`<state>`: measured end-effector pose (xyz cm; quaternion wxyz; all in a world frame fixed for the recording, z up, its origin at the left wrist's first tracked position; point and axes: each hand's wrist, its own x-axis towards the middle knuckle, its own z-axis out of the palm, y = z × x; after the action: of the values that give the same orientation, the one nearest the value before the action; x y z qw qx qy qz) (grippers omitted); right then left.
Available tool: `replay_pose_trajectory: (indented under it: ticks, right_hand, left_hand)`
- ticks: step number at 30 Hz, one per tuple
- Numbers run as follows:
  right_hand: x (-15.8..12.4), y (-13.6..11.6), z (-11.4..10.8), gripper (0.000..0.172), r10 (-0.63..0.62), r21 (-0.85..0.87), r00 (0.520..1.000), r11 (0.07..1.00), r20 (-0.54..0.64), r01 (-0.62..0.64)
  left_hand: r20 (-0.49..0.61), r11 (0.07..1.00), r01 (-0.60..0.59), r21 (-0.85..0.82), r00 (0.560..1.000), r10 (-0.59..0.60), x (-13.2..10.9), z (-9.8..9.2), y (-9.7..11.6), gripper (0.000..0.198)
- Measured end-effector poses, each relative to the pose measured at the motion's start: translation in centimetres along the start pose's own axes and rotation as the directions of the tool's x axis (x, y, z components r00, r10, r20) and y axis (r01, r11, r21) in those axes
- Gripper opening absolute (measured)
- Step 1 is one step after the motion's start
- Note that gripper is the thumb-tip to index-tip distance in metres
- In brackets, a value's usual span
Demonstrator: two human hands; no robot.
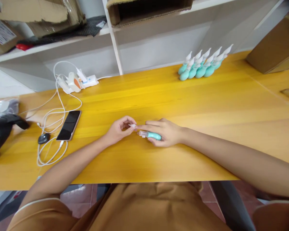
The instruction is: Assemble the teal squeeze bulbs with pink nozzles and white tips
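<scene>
Near the middle of the table, my left hand (119,130) pinches a small white tip (132,126) between thumb and fingers. My right hand (165,131) holds a teal bulb with a clear front part (150,135) sideways, between its thumb and palm side. The right index finger stretches left and reaches the white tip. The clear end of the bulb points left, just below the tip. At the back right, several teal bulbs with white tips (200,71) stand upright in a close group.
On the left lie a phone (69,125), white cables (58,102) and a power strip (89,81). A black object (4,128) is at the far left edge. A cardboard box (274,45) stands at the back right, below shelves (159,32).
</scene>
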<state>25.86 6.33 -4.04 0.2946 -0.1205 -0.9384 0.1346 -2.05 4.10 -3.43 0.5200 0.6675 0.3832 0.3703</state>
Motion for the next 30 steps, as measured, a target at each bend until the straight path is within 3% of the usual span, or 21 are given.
replay_pose_trajectory:
  ticks: [4, 8, 11, 17, 30]
  right_hand:
    - [0.0, 0.1, 0.1, 0.044, -0.004, -0.018, 1.0, 1.0, 0.012, 0.004]
    - [0.2, 0.1, 0.1, 0.032, -0.012, -0.03, 0.999, 0.999, 0.044, 0.013]
    - [0.2, 0.1, 0.0, 0.03, 0.023, -0.017, 0.999, 1.0, 0.049, -0.022]
    - [0.1, 0.2, 0.1, 0.041, -0.028, -0.044, 0.998, 0.999, 0.051, 0.031]
    - [0.1, 0.2, 0.1, 0.041, -0.021, -0.037, 0.998, 0.999, 0.065, 0.023]
  left_hand:
    - [-0.022, 0.984, 0.0, 0.179, 1.0, 0.004, -0.1, 0.2, 0.7, 0.019]
    - [0.047, 0.901, -0.034, 0.432, 0.999, 0.015, -0.5, 0.5, 1.7, 0.016]
    - [0.094, 0.843, -0.1, 0.528, 0.994, 0.059, -0.7, 0.7, 2.1, 0.014]
    - [0.078, 0.854, -0.071, 0.515, 0.996, 0.036, -0.7, 0.6, 1.9, 0.015]
    - [0.08, 0.866, -0.064, 0.496, 0.996, 0.028, -0.9, 0.7, 2.1, 0.014]
